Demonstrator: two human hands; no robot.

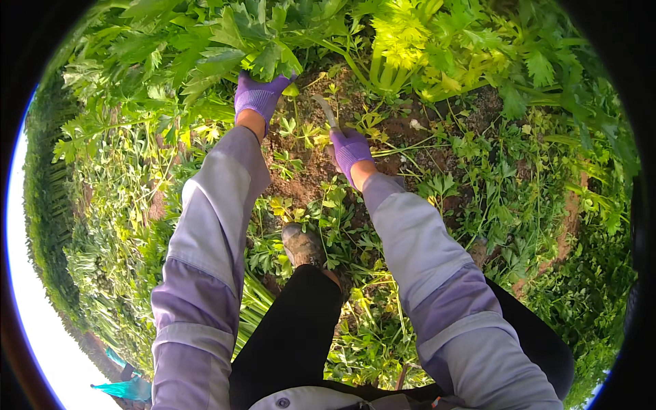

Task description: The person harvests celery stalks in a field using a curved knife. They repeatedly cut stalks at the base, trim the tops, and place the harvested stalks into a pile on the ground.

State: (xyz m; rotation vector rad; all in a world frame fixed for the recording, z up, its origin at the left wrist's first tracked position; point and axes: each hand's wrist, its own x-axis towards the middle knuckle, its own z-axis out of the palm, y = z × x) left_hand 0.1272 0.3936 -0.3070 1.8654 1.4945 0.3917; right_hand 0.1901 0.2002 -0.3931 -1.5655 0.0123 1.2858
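My left hand (260, 97), in a purple knit glove, reaches into a leafy celery plant (251, 48) at the top of the view. Leaves hide its fingers, so its grip on the stalks cannot be made out. In my right hand (351, 148), also gloved in purple, is a sickle-like knife (326, 110). Its curved blade points up and left, over bare soil and apart from the plants. Right of the blade stands a brightly sunlit celery plant (392, 72), its pale stalks rising from the ground.
Cut leaves and low weeds (492, 169) litter the brown soil (292, 184). A bundle of celery stalks (256, 302) lies beside my left leg. My shoe (301, 245) is planted among the greenery. Far off at lower left is a teal object (125, 388). A dense green crop row (48, 205) borders the left side.
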